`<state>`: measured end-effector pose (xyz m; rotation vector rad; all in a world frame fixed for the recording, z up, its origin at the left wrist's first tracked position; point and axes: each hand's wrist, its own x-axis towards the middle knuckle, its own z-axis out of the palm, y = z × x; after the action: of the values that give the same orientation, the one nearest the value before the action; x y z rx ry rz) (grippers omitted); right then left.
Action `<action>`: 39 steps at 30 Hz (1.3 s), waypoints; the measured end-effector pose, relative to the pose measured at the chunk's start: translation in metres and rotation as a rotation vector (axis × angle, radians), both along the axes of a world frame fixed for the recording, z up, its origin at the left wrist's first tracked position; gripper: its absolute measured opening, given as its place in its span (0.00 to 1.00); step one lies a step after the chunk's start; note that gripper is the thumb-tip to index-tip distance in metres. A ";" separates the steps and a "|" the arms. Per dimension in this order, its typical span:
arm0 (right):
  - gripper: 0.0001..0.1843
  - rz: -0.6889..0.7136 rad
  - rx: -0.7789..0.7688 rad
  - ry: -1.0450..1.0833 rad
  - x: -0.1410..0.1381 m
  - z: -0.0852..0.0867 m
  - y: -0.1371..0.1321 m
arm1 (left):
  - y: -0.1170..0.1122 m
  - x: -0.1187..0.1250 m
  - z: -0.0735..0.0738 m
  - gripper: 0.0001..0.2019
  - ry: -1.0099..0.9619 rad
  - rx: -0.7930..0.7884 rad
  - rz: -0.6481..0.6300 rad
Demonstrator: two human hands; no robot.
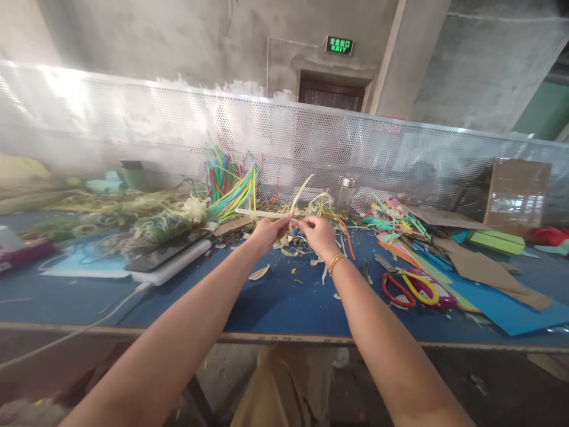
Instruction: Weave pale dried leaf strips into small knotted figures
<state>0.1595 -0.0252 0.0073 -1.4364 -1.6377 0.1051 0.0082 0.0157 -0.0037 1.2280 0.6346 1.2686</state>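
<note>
Over the middle of the blue table, my left hand (270,232) and my right hand (319,235) meet almost fingertip to fingertip. The left fingers pinch a pale, flat plant-fibre strip (251,212) that sticks out to the left. Where the fingertips come together, a second pale strip (300,193) rises and curves to the right. My right thumb and fingers close on the pale fibre at that same spot; the exact crossing is hidden by the fingers. Behind the hands lies a loose heap of pale fibre strips (320,204), with scraps scattered below.
Red-and-yellow-handled scissors (411,287) lie right, by coloured paper sheets (511,308) and cardboard (493,270). A bundle of coloured stems (231,184) and a glass bottle (347,193) stand behind. Left are tangled fibre (155,228) and a white power bank (173,264) with its cable. A perforated metal screen (275,130) backs the table.
</note>
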 end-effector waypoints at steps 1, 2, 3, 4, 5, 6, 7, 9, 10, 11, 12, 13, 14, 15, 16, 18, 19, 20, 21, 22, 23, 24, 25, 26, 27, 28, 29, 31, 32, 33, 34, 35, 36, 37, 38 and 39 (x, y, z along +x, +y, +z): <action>0.16 -0.011 0.006 0.000 0.000 0.000 0.000 | -0.002 0.000 0.001 0.17 0.000 -0.014 -0.020; 0.16 -0.023 0.012 -0.002 0.001 0.001 -0.001 | -0.003 0.000 0.001 0.19 0.001 -0.024 -0.041; 0.15 -0.034 0.017 -0.005 0.001 0.001 -0.001 | -0.004 0.001 0.001 0.20 0.004 -0.030 -0.056; 0.15 -0.045 0.020 -0.009 0.001 0.002 -0.001 | -0.005 0.001 0.001 0.20 0.009 -0.032 -0.061; 0.14 -0.056 0.021 -0.012 0.002 0.002 -0.002 | -0.005 0.002 0.001 0.21 0.013 -0.032 -0.059; 0.14 -0.066 0.022 -0.013 0.002 0.003 -0.002 | -0.006 0.002 0.001 0.21 0.015 -0.030 -0.054; 0.14 -0.074 0.022 -0.012 0.001 0.003 -0.003 | -0.005 0.003 0.000 0.21 0.014 -0.029 -0.050; 0.13 -0.085 0.018 -0.004 0.001 0.003 -0.003 | -0.005 0.003 -0.001 0.22 0.007 -0.022 -0.051; 0.13 -0.083 0.016 0.004 0.001 0.003 -0.003 | -0.004 0.004 -0.002 0.22 0.009 -0.013 -0.054; 0.13 -0.074 0.015 0.019 0.001 0.003 -0.003 | -0.004 0.004 -0.002 0.23 0.017 -0.001 -0.055; 0.13 -0.052 0.016 0.039 0.001 0.003 -0.003 | -0.004 0.004 -0.002 0.23 0.031 0.013 -0.054; 0.13 -0.022 0.018 0.066 0.001 0.002 -0.002 | -0.004 0.004 -0.002 0.23 0.046 0.029 -0.053; 0.13 0.015 0.021 0.094 0.001 0.001 -0.001 | -0.004 0.004 -0.001 0.24 0.061 0.045 -0.053; 0.12 0.052 0.022 0.121 0.000 0.000 0.001 | -0.005 0.004 -0.001 0.24 0.072 0.059 -0.054; 0.12 0.083 0.020 0.144 0.000 -0.001 0.002 | -0.006 0.005 0.000 0.25 0.077 0.069 -0.053; 0.12 0.115 0.005 0.181 0.000 -0.003 0.006 | -0.009 0.005 0.002 0.24 0.078 0.079 -0.040; 0.11 0.120 -0.004 0.195 0.000 -0.005 0.007 | -0.011 0.005 0.003 0.23 0.081 0.083 -0.027; 0.11 0.123 -0.011 0.208 0.000 -0.006 0.009 | -0.012 0.006 0.004 0.22 0.089 0.086 -0.012; 0.11 0.125 -0.014 0.220 0.000 -0.007 0.010 | -0.013 0.006 0.004 0.21 0.098 0.093 0.001; 0.11 0.129 -0.014 0.229 0.000 -0.008 0.012 | -0.013 0.006 0.004 0.20 0.110 0.102 0.010; 0.11 0.133 -0.013 0.236 0.000 -0.010 0.013 | -0.013 0.006 0.004 0.20 0.122 0.111 0.014; 0.11 0.140 -0.014 0.243 0.000 -0.011 0.014 | -0.013 0.006 0.003 0.19 0.134 0.115 0.017; 0.10 0.146 -0.015 0.254 -0.001 -0.012 0.014 | -0.012 0.005 0.002 0.19 0.145 0.113 0.020; 0.10 0.152 -0.017 0.269 -0.001 -0.012 0.015 | -0.011 0.005 0.001 0.18 0.155 0.107 0.024; 0.10 0.160 -0.018 0.286 -0.001 -0.013 0.016 | -0.010 0.005 0.001 0.18 0.169 0.098 0.026; 0.10 0.169 -0.013 0.305 -0.001 -0.013 0.017 | -0.009 0.005 0.000 0.18 0.187 0.092 0.021; 0.10 0.175 0.000 0.324 -0.001 -0.014 0.017 | -0.008 0.005 0.000 0.17 0.206 0.086 0.008; 0.10 0.168 0.054 0.361 0.000 -0.013 0.019 | -0.008 0.004 0.001 0.16 0.239 0.076 -0.031; 0.10 0.156 0.086 0.377 0.000 -0.013 0.019 | -0.008 0.004 0.002 0.16 0.253 0.070 -0.053; 0.10 0.139 0.116 0.393 0.002 -0.012 0.020 | -0.008 0.004 0.002 0.16 0.267 0.065 -0.071; 0.10 0.121 0.143 0.410 0.003 -0.011 0.020 | -0.009 0.004 0.003 0.16 0.281 0.063 -0.088; 0.11 0.108 0.165 0.426 0.004 -0.010 0.020 | -0.009 0.003 0.004 0.16 0.295 0.065 -0.103; 0.11 0.100 0.183 0.439 0.005 -0.008 0.019 | -0.010 0.003 0.005 0.16 0.309 0.070 -0.117; 0.11 0.095 0.197 0.448 0.006 -0.007 0.019 | -0.010 0.003 0.006 0.15 0.321 0.074 -0.126; 0.12 0.087 0.212 0.453 0.006 -0.006 0.018 | -0.010 0.003 0.007 0.15 0.329 0.076 -0.126; 0.12 0.079 0.223 0.453 0.007 -0.005 0.017 | -0.011 0.002 0.008 0.15 0.332 0.076 -0.125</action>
<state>0.1664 -0.0079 0.0019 -1.0833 -1.2866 0.2641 0.0107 0.0050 0.0039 1.5345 0.7394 1.0003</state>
